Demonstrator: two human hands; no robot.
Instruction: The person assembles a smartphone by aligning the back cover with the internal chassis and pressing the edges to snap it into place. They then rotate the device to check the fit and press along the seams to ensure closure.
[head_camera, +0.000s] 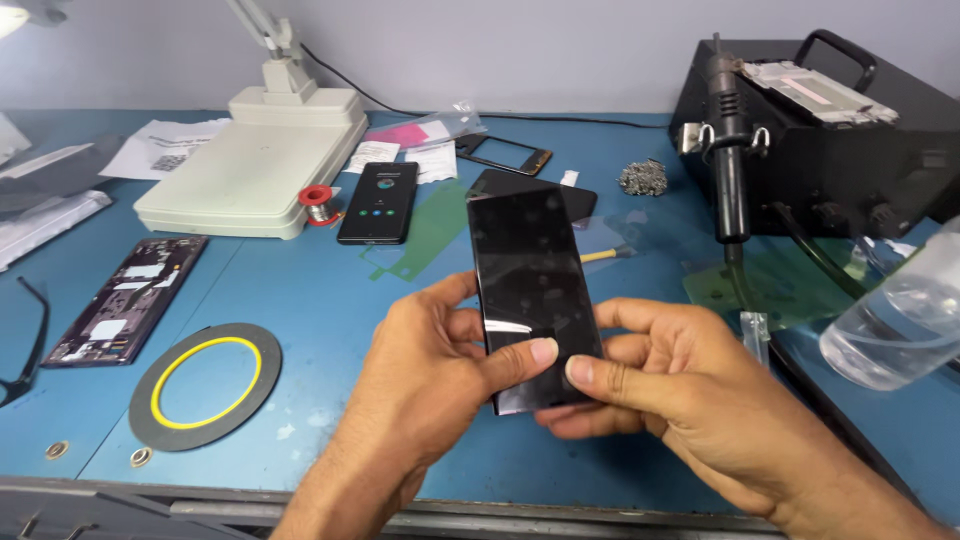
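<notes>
Head view: both hands, left hand (425, 375) and right hand (680, 390), pinch the black phone (530, 270) above the table edge (200, 495).

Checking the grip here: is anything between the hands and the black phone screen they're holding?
Nothing visible. The left hand and right hand hold the black phone screen directly, both thumbs pressed on its lower face, above the blue table.

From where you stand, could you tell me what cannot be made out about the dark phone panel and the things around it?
All in the head view:
- Dark phone panel: its lower end and back are hidden by the left hand and right hand.
- Clear bottle: cut off by the right edge.
- Spectacles: cut off by the left edge.
- Paper sheet: its print is too small to read.
- Black phone: its lit screen is too small to make out.
</notes>
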